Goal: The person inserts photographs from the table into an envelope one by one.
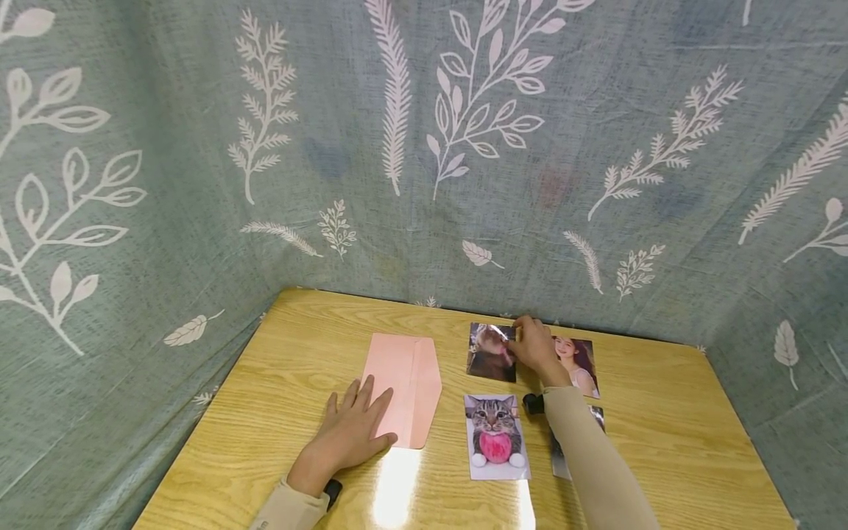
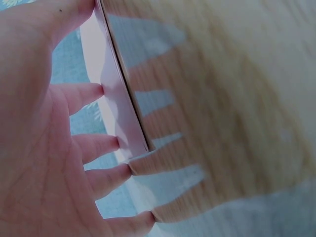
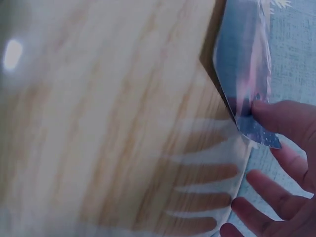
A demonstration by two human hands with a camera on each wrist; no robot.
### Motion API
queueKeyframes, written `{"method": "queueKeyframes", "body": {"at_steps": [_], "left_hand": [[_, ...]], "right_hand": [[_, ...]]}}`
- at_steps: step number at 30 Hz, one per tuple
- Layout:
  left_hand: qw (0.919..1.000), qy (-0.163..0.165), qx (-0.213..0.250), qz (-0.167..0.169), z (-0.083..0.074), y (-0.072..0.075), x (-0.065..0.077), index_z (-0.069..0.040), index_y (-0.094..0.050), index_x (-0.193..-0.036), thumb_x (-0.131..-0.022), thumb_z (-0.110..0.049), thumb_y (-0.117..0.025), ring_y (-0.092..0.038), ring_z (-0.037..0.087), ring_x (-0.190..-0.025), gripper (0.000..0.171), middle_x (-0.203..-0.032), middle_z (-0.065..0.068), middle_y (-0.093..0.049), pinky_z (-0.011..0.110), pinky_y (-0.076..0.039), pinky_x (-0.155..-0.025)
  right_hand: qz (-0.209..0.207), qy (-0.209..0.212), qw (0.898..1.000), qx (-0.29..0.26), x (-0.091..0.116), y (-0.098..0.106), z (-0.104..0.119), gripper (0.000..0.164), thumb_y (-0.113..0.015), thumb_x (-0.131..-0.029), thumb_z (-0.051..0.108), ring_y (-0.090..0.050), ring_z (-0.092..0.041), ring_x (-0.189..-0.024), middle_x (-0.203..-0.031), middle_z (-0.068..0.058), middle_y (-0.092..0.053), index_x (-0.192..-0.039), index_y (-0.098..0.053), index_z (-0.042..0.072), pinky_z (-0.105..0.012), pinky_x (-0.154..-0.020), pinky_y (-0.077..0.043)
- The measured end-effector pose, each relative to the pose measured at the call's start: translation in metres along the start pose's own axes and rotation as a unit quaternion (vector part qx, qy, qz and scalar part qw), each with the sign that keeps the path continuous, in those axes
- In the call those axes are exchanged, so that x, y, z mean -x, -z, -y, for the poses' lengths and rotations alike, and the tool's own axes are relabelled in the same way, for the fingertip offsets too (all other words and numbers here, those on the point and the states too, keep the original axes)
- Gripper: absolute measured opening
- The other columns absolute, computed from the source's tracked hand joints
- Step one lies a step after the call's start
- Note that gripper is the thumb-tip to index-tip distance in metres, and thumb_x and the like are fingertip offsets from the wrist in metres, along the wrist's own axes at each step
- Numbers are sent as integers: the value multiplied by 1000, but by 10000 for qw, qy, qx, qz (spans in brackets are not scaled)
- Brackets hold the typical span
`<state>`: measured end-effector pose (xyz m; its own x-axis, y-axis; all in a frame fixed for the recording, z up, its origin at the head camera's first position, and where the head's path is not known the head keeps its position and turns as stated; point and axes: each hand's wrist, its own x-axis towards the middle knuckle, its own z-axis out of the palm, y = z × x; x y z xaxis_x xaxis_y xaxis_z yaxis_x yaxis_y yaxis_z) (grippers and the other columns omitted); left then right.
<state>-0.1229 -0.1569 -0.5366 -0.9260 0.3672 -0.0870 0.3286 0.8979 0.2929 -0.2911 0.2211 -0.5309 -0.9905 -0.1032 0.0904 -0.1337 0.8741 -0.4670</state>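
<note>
While the left hand (image 1: 351, 430) lies with its fingers spread across the near left part of a pink envelope (image 1: 397, 361), the right hand (image 1: 535, 344) pinches a dark photo (image 1: 489, 362) between thumb and index finger. The right-wrist view shows that pinched corner bent up off the wooden counter (image 1: 318, 324), with the other fingers loosely apart. The left grip is flat and holds nothing; some of its fingertips touch the envelope and others the counter. The envelope lies with its flap opened out to the right.

Just nearer than the dark photo is a cat photo (image 1: 495, 442), face up. To the right lies a portrait photo (image 1: 583, 368), and nearer than that another photo (image 1: 559, 462), mostly hidden by the right sleeve (image 1: 599, 456). Patterned cloth (image 1: 424, 243) hangs behind the counter.
</note>
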Motion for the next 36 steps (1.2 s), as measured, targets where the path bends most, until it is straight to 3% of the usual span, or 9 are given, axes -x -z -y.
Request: {"method": "queueKeyframes", "body": {"at_steps": [8, 15, 21, 26, 36], "left_hand": [[10000, 3, -13, 15, 1, -1, 0, -19, -35, -157, -94, -59, -59, -15, 48, -147, 78, -163, 22, -18, 76, -18, -105], [10000, -22, 66, 63, -1, 3, 1, -18, -35, -158, -95, -57, -60, -15, 49, -146, 78, -162, 24, -17, 77, -17, -104], [9999, 22, 57, 96, -2, 4, 1, -19, -35, -158, -95, -58, -59, -15, 48, -147, 78, -163, 23, -17, 77, -17, -105], [9998, 48, 126, 154, -3, 6, 1, -19, -35, -158, -94, -56, -61, -15, 48, -147, 78, -163, 23, -17, 77, -15, -105], [9996, 115, 159, 223, -2, 4, 1, -21, -34, -158, -94, -58, -61, -13, 47, -147, 79, -163, 21, -16, 76, -14, -106]], "right_hand": [[-294, -244, 9921, -1196, 5, 9, 4, 22, -67, -93, 9, -65, -39, -96, -106, -24, -65, -110, -59, -2, -50, -80, -52], [-322, -498, 9771, -2044, 14, 28, 13, 23, -63, -96, 9, -65, -34, -86, -106, -22, -62, -116, -59, -2, -36, -64, -53], [-382, -551, 9686, -2396, 21, 41, 19, 27, -63, -97, 8, -66, -38, -88, -107, -24, -63, -122, -59, -3, -37, -66, -54], [-424, -500, 9645, -2559, 25, 45, 19, 29, -63, -99, 11, -66, -36, -90, -109, -23, -63, -125, -58, -2, -46, -74, -57], [-318, -418, 9297, -3646, 38, 58, 25, 33, -61, -100, 8, -69, -28, -77, -109, -25, -60, -129, -53, -5, -57, -77, -56]]}}
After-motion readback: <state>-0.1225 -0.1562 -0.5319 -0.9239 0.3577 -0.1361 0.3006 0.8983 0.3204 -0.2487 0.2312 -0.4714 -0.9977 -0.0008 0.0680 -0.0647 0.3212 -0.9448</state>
